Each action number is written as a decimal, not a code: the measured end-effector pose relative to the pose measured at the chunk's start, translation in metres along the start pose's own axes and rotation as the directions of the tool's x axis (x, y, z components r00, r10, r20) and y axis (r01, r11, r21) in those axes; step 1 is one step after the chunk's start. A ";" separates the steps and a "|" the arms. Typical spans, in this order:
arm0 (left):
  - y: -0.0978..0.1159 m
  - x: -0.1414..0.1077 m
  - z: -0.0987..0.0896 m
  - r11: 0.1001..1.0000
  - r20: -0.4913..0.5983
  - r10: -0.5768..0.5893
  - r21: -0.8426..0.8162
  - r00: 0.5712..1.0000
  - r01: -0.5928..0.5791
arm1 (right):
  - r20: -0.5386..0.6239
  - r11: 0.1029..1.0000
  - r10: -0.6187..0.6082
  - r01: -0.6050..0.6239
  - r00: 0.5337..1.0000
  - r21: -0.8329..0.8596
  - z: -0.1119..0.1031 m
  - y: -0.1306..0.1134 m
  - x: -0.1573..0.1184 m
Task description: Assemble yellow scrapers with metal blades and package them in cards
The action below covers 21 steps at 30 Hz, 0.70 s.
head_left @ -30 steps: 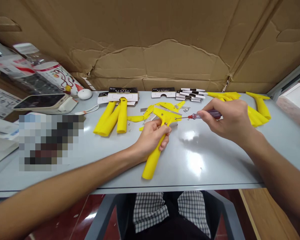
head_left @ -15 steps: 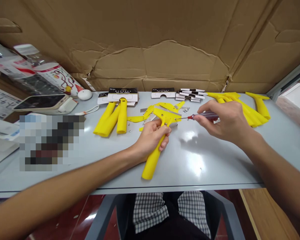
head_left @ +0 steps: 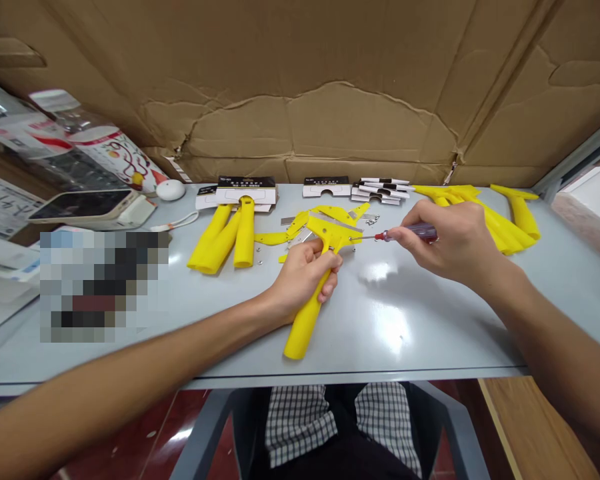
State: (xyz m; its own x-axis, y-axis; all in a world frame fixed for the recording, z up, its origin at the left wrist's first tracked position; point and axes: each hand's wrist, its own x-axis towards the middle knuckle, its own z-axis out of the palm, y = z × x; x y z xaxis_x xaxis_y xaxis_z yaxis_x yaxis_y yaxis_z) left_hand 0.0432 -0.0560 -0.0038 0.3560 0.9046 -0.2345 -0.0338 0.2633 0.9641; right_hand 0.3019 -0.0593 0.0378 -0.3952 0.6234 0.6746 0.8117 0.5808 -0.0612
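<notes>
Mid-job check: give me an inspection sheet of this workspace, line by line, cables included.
Surface: grey table, glossy with glare spots; small screws lie loose.
Job's things: T-shaped yellow tool, screwdriver tip at its head; yellow pieces and metal strips behind; more yellow handles to the left and right.
Clutter: bottles and phone at left; printed cards along the back; pixelated patch, contents unreadable.
Hands: left hand grips the yellow tool; right hand holds the screwdriver.
Cables: nothing seen, except a thin white cord near the phone, use unclear.
Surroundings: creased cardboard behind, red floor below.
</notes>
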 end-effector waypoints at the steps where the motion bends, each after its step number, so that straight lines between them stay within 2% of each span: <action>1: 0.000 0.000 0.000 1.000 0.002 0.000 0.001 1.000 0.000 | 0.010 1.000 0.000 0.000 1.000 0.014 -0.001 -0.001 0.000; 7: -0.001 0.001 0.000 1.000 -0.005 0.004 -0.012 1.000 -0.004 | 0.057 0.978 -0.065 0.052 0.996 0.203 -0.004 -0.008 0.001; 15: 0.000 0.000 0.001 1.000 -0.003 0.014 0.002 1.000 -0.014 | 0.003 1.000 -0.001 0.001 1.000 -0.019 0.001 0.002 0.000; 21: -0.001 0.002 0.000 1.000 -0.002 0.009 -0.008 1.000 -0.009 | 0.073 0.992 -0.018 0.009 0.997 0.124 -0.004 -0.008 0.003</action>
State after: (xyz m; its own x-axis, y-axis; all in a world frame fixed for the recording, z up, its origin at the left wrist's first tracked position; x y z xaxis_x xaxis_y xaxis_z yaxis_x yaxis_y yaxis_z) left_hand 0.0439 -0.0549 -0.0055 0.3542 0.9074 -0.2264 -0.0446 0.2582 0.9651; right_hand 0.2965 -0.0642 0.0429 -0.4401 0.6493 0.6202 0.7484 0.6469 -0.1462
